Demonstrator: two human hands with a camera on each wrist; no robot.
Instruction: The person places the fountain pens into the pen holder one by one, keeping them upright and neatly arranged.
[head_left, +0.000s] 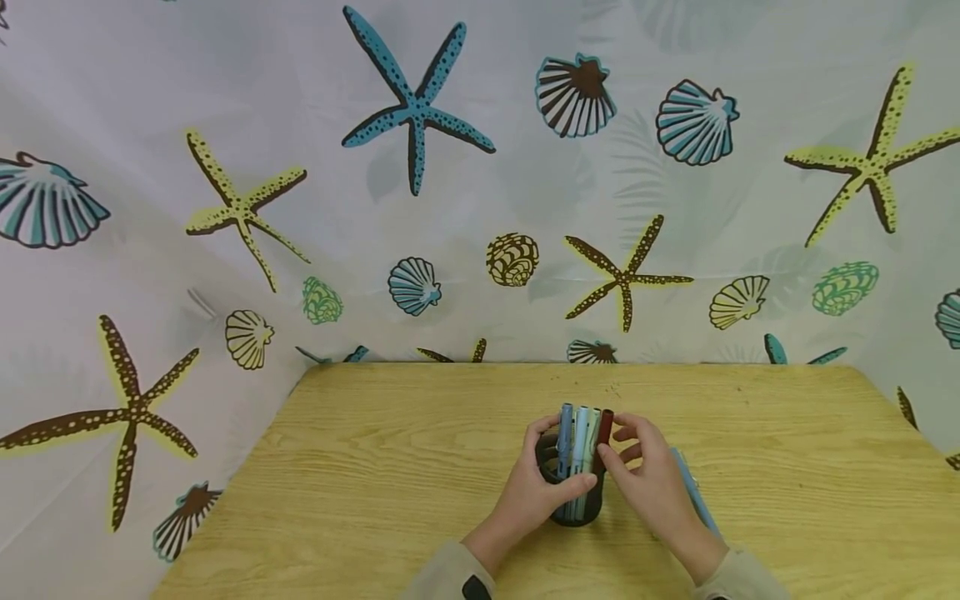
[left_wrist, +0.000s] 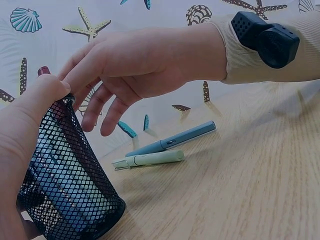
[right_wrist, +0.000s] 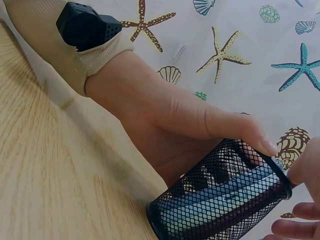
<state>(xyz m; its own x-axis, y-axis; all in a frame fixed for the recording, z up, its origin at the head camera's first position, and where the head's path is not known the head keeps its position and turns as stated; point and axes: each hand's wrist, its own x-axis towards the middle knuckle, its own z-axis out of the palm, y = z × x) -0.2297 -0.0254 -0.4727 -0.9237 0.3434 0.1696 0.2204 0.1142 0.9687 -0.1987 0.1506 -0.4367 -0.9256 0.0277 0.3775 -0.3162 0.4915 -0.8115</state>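
Observation:
A black mesh pen holder [right_wrist: 215, 200] is gripped by my left hand [head_left: 534, 493], whose thumb lies along the near side and whose fingers wrap round the far side. Inside it stand a blue pen [head_left: 565, 433], a pale blue pen [head_left: 581, 433], a pale green pen and a dark red pen [head_left: 605, 427]. At the holder's right rim, my right hand [head_left: 651, 475] pinches the dark red pen between thumb and forefinger. Its other fingers hang loosely bent beside the holder in the left wrist view. The red pen's lower part shows dimly through the mesh.
To the right of the holder, a blue pen [left_wrist: 175, 138] and a light green pen [left_wrist: 155, 158] lie side by side on the wooden table [head_left: 390, 467]. A cloth [head_left: 465, 225] printed with starfish and shells hangs behind the table and along its sides.

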